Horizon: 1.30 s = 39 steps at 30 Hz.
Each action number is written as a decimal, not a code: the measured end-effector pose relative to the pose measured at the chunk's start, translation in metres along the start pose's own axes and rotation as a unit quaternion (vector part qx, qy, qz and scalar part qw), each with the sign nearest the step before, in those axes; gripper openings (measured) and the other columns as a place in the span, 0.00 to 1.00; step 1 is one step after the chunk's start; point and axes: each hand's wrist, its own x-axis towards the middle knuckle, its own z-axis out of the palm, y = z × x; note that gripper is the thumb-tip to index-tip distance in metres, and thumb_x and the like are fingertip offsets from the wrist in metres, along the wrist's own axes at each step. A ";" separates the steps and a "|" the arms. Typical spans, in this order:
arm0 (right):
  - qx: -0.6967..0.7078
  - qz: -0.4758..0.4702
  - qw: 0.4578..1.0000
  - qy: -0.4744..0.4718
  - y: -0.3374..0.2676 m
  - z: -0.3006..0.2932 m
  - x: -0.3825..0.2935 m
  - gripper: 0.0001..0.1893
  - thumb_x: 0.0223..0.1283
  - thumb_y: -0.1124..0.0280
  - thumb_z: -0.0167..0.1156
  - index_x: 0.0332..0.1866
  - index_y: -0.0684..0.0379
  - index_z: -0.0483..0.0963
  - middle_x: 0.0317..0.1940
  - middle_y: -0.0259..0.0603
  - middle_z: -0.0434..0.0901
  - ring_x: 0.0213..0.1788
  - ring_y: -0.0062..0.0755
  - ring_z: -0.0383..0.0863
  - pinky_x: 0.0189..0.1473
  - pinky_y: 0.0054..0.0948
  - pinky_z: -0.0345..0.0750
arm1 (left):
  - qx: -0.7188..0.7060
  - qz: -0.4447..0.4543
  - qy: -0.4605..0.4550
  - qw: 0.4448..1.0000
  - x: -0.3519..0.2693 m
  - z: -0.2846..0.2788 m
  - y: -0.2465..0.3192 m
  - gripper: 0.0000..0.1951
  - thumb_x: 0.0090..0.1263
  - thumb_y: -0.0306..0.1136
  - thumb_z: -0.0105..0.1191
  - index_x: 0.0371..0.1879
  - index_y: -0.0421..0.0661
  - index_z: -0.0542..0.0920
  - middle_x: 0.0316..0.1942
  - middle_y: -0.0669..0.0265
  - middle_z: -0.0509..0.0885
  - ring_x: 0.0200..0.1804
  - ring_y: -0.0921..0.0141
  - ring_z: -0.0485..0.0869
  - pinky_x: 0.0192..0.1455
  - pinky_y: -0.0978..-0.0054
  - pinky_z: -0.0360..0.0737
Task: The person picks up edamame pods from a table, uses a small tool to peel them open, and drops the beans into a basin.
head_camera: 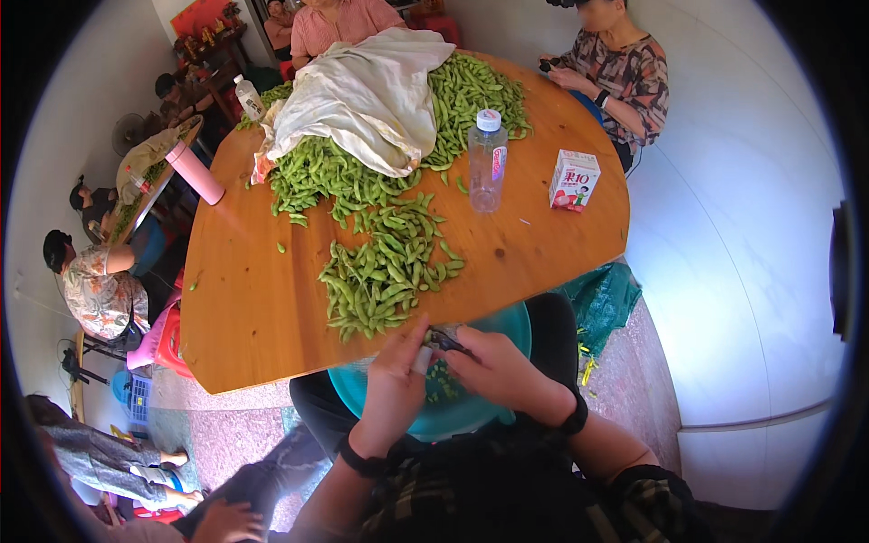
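Over a teal plastic basin (521, 332) in my lap, my left hand (397, 380) and my right hand (506, 373) meet at the fingertips. A small dark tool (448, 337), too blurred to name exactly, is in my right fingers. My left thumb and fingers pinch a green soybean pod (428, 335), mostly hidden. White tape (421, 360) wraps one left finger. Shelled green beans (445, 388) lie in the basin below. Just beyond my hands, a small heap of soybean pods (380, 271) spreads near the edge of the wooden table (258, 298).
A pale cloth (353, 102) covers part of the larger pod pile (475, 95). Standing on the table are a clear bottle (486, 166), a drink carton (574, 182), a pink tumbler (195, 174) and a labelled bottle (250, 100). People sit around; a person's hand (227, 522) is at lower left.
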 end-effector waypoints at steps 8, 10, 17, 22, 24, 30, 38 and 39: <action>0.004 0.003 1.000 -0.002 0.017 0.002 -0.022 0.09 0.68 0.74 0.54 0.47 0.69 0.70 0.32 0.53 0.76 0.30 0.43 0.73 0.37 0.35 0.74 | 0.108 0.047 -0.013 0.993 -0.014 0.012 -0.007 0.21 0.66 0.16 0.55 0.60 0.38 0.79 0.39 0.55 0.84 0.37 0.66 0.86 0.40 0.73 0.82; 0.009 0.001 1.000 -0.001 0.017 0.002 -0.024 0.10 0.68 0.74 0.54 0.49 0.69 0.70 0.33 0.54 0.77 0.32 0.44 0.75 0.39 0.35 0.74 | 0.104 0.039 -0.010 0.994 -0.016 0.016 -0.005 0.21 0.66 0.17 0.56 0.59 0.38 0.79 0.39 0.56 0.84 0.37 0.65 0.85 0.39 0.72 0.81; -0.013 -0.042 0.999 0.031 0.035 0.010 -0.030 0.13 0.69 0.77 0.52 0.55 0.69 0.68 0.37 0.56 0.78 0.39 0.50 0.82 0.43 0.36 0.76 | 0.128 0.052 0.025 0.990 -0.025 0.026 -0.004 0.20 0.66 0.17 0.55 0.58 0.39 0.80 0.38 0.56 0.83 0.33 0.67 0.85 0.35 0.73 0.82; 0.002 -0.037 0.998 0.049 0.044 0.019 -0.032 0.14 0.68 0.78 0.53 0.57 0.68 0.66 0.37 0.54 0.79 0.41 0.47 0.83 0.45 0.37 0.77 | 0.088 0.024 0.015 0.996 -0.032 0.029 -0.012 0.18 0.67 0.20 0.56 0.57 0.39 0.80 0.42 0.50 0.83 0.40 0.53 0.85 0.41 0.64 0.83; 0.006 -0.067 0.994 0.091 0.051 0.024 -0.032 0.13 0.70 0.76 0.52 0.56 0.66 0.67 0.33 0.46 0.79 0.33 0.34 0.82 0.36 0.32 0.77 | 0.089 0.027 0.016 0.996 -0.033 0.032 -0.017 0.18 0.66 0.19 0.56 0.56 0.39 0.80 0.42 0.50 0.83 0.40 0.53 0.85 0.41 0.64 0.83; 0.300 0.226 0.927 -0.008 0.034 0.013 -0.032 0.06 0.68 0.73 0.52 0.47 0.59 0.68 0.27 0.27 0.67 0.24 0.13 0.62 0.23 0.19 0.58 | 0.070 0.015 0.008 0.997 -0.036 0.032 -0.029 0.17 0.67 0.18 0.54 0.55 0.39 0.81 0.41 0.52 0.83 0.34 0.61 0.87 0.39 0.69 0.83; 0.334 0.249 0.908 -0.042 0.067 0.006 -0.027 0.10 0.71 0.72 0.51 0.54 0.54 0.66 0.23 0.25 0.64 0.19 0.12 0.59 0.19 0.19 0.54 | -0.326 -0.268 -0.068 0.904 -0.034 0.028 -0.056 0.13 0.77 0.27 0.46 0.56 0.38 0.79 0.40 0.64 0.84 0.34 0.74 0.84 0.39 0.78 0.80; 0.339 0.262 0.902 -0.048 0.072 0.006 -0.025 0.10 0.70 0.72 0.51 0.54 0.55 0.66 0.24 0.25 0.65 0.19 0.11 0.59 0.19 0.18 0.54 | -0.326 -0.267 -0.067 0.904 -0.032 0.026 -0.059 0.13 0.77 0.27 0.46 0.56 0.38 0.79 0.40 0.64 0.84 0.34 0.74 0.84 0.39 0.78 0.80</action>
